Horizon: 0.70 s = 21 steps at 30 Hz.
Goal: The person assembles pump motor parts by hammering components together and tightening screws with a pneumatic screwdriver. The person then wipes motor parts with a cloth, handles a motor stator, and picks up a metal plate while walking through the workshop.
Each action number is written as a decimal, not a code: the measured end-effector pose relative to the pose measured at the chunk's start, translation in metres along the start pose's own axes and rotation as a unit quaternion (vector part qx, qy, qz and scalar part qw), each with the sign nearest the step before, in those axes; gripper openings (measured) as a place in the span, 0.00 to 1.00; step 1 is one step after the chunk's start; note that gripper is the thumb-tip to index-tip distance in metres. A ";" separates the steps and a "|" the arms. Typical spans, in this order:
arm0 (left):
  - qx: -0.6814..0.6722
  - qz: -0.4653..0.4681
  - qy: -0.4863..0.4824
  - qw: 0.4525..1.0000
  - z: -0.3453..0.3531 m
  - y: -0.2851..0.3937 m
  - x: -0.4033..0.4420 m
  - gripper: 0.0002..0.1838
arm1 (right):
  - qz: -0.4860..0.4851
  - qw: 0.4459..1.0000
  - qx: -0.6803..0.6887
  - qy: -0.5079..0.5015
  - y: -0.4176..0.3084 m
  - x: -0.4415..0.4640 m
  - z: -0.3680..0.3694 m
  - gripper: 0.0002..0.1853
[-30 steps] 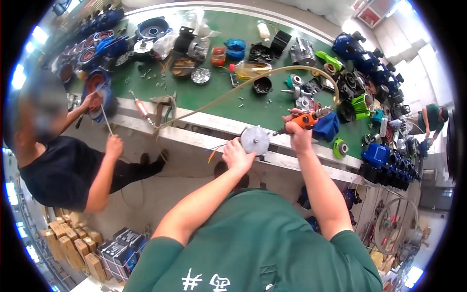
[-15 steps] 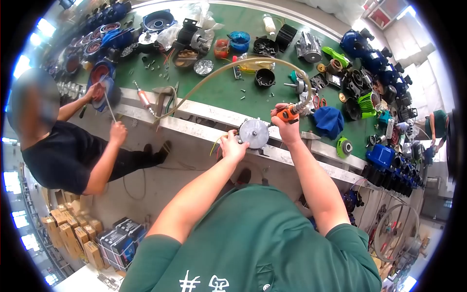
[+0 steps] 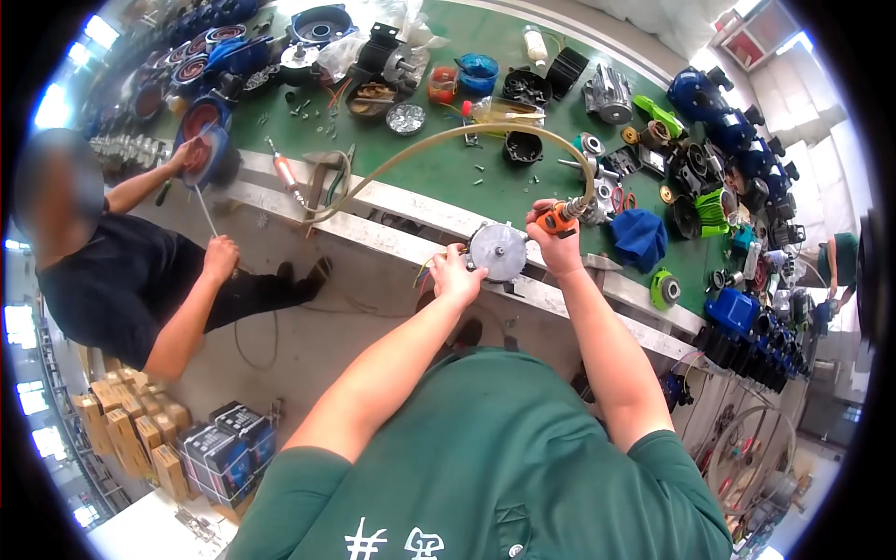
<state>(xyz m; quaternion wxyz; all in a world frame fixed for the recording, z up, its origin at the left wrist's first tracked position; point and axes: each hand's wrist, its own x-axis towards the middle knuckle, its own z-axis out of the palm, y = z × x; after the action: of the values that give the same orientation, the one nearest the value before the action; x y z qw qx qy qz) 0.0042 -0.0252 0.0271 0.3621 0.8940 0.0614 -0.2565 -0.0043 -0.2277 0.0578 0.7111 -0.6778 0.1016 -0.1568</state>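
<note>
In front of me at the bench edge is a motor with a round silver end cover and a short shaft stub in its middle. My left hand is closed on its left side, with thin coloured wires showing beside the fingers. My right hand grips an orange air tool just right of the motor; its front end is hidden by my fingers. A yellowish air hose runs from the tool's back end in an arc over the bench. Close to the right hand lies a blue cloth.
The green bench carries a dark bowl, a foil-like dish, a bottle and several motor parts. A red-and-silver tool lies by the bench's front edge. To my left, a co-worker holds a rod at a blue housing.
The view has shifted slightly, so the bench things sit a little further right. My hands keep their grips on the motor and the air tool.
</note>
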 end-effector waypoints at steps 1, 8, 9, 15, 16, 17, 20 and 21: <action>0.002 0.002 -0.001 1.000 0.000 0.000 0.000 0.41 | 0.000 1.000 -0.003 0.003 0.000 0.000 0.001 0.18; 0.000 0.002 -0.003 1.000 -0.002 0.001 -0.001 0.40 | 0.009 0.999 0.028 0.025 -0.002 0.001 -0.001 0.18; 0.000 0.001 -0.003 1.000 -0.003 0.001 -0.001 0.40 | 0.004 0.999 0.022 0.024 -0.003 0.001 0.000 0.18; -0.005 0.009 -0.003 1.000 -0.004 0.001 0.003 0.40 | -0.016 0.998 0.051 0.033 -0.024 -0.006 0.012 0.21; -0.008 0.009 -0.003 1.000 -0.002 -0.001 0.000 0.40 | -0.008 0.997 0.074 0.021 -0.030 -0.010 0.020 0.21; 0.029 0.005 0.012 1.000 0.001 0.000 0.000 0.38 | 0.002 0.995 0.096 0.012 -0.036 -0.016 0.029 0.22; -0.004 0.010 0.004 1.000 0.001 -0.002 0.000 0.38 | 0.030 0.993 0.106 -0.041 -0.037 -0.030 0.053 0.23; -0.020 0.020 0.001 1.000 0.001 -0.004 0.001 0.38 | 0.030 0.992 0.116 -0.048 -0.030 -0.034 0.062 0.23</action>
<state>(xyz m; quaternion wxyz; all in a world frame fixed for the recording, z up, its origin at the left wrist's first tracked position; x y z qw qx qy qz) 0.0031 -0.0231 0.0233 0.3848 0.8878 0.0490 -0.2475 -0.0165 -0.1588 0.0892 0.7935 -0.5941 0.0688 -0.1129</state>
